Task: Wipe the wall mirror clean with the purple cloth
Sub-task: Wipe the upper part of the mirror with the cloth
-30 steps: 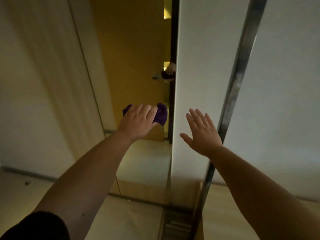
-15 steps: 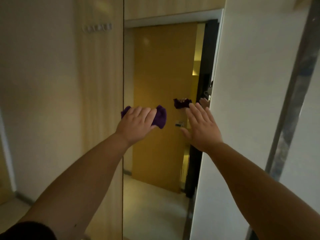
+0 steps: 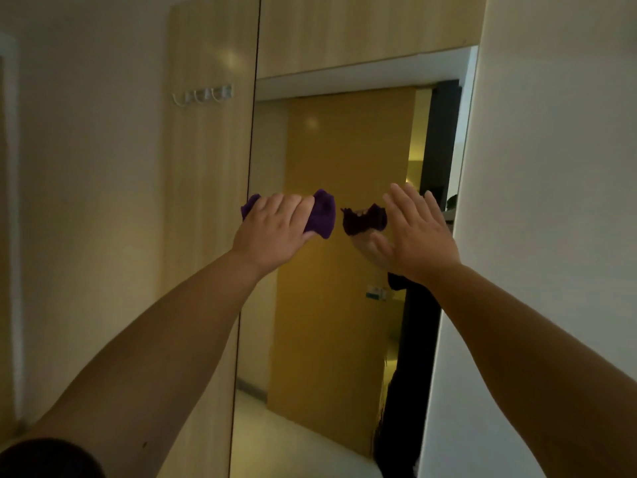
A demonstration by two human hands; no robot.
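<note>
A tall wall mirror (image 3: 337, 305) fills the middle of the view and reflects a yellow door and a pale floor. My left hand (image 3: 272, 232) is shut on the bunched purple cloth (image 3: 322, 215), which it presses to the glass near the mirror's left edge. The cloth sticks out on both sides of the fingers. My right hand (image 3: 418, 236) is held up flat with fingers spread, empty, near the mirror's right side. The reflection of the cloth and a hand shows between my two hands.
A wooden panel (image 3: 206, 201) with a small row of white hooks (image 3: 203, 94) runs left of the mirror. A white wall (image 3: 551, 236) juts out on the right, close to my right arm. A wooden soffit (image 3: 362, 29) sits above the mirror.
The view has tilted upward from the floor to the mirror's upper part. Both hands have stayed raised in much the same pose, the left still gripping the cloth against the glass.
</note>
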